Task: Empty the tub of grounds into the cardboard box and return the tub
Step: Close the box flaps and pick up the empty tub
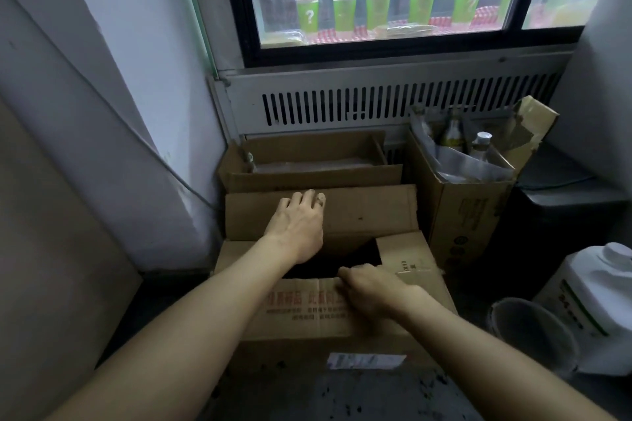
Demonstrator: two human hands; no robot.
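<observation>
Resting flat w/ fingers spread, left hand (298, 222) presses cardboard box (342, 304) far flap; right hand (367, 287) pinches near flap edge. Tub (528, 331) stands upright on floor, right of box, nearer right hand.

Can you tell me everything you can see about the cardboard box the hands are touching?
The cardboard box is brown, worn corrugated card, standing on the floor below a drinks fridge. Its top flaps are partly folded over, leaving a dark gap in the middle. The left hand lies on the far flap; the right hand rests on the near flap, which has red print. A white label sits on its front. Other boxes stand right behind and beside it.
</observation>
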